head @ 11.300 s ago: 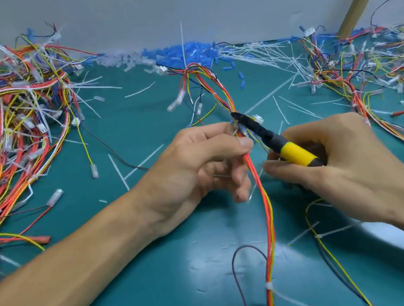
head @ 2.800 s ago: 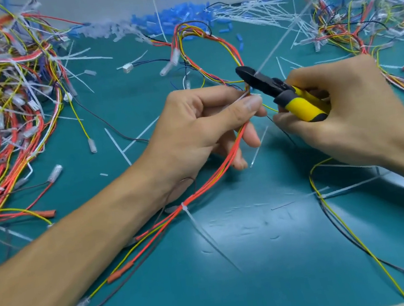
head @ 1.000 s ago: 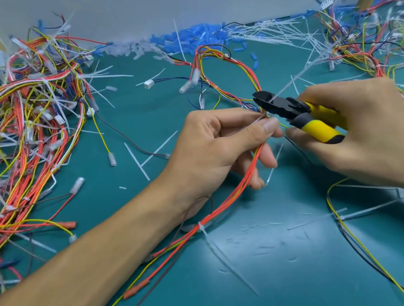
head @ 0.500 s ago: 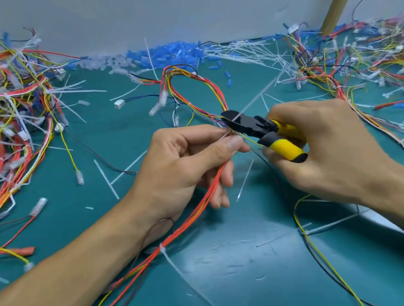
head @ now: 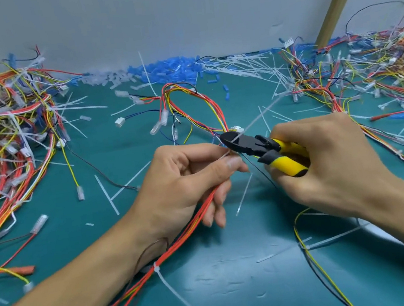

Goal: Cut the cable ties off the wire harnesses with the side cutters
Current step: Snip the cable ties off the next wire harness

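The left hand [head: 187, 188] pinched a red, orange and yellow wire harness [head: 148, 275]; the right hand [head: 331, 160] gripped yellow-handled black side cutters [head: 260, 147], jaws against a thin white plastic cable tie [head: 256, 118].

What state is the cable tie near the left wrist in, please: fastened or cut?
Fastened. The white cable tie is looped round the red wire harness, and its long tail trails across the mat.

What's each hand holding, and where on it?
Left hand pinches the harness mid-bundle, right by the cutter tip; right hand grips the side cutters by the yellow handles.
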A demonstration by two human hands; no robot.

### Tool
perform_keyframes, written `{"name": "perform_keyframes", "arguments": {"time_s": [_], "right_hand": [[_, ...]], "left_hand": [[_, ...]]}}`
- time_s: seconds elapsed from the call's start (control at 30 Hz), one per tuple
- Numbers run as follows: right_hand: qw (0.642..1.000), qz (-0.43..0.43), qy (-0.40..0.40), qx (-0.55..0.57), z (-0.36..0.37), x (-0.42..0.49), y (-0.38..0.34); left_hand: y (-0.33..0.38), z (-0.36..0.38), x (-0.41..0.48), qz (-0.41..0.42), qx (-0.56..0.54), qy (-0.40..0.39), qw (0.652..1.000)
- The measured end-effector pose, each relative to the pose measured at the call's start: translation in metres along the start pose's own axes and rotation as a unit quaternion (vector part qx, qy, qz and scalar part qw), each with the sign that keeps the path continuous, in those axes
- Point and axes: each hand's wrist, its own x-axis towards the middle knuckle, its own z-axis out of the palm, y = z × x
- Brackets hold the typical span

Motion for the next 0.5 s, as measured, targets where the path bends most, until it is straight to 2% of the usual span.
{"name": "perform_keyframes", "arguments": {"time_s": [0.13,0.27,0.5], "right_hand": [[1.000,-0.003,-0.020,-0.010,-0.0002,0.0018,-0.0028],[1.000,0.013,-0.007,-0.020,-0.0027,-0.0002,-0.0025],[1.000,-0.011,-0.005,-0.019,-0.0081,0.0021,-0.0046]], "left_hand": [[0.0043,0.0013,0.0002,-0.013,-0.018,0.006,1.000],[0.0060,0.0038,-0.0002,-0.016,-0.006,-0.003,1.000],[0.0070,0.0059,-0.0008,-0.021,0.001,-0.006,1.000]]}}
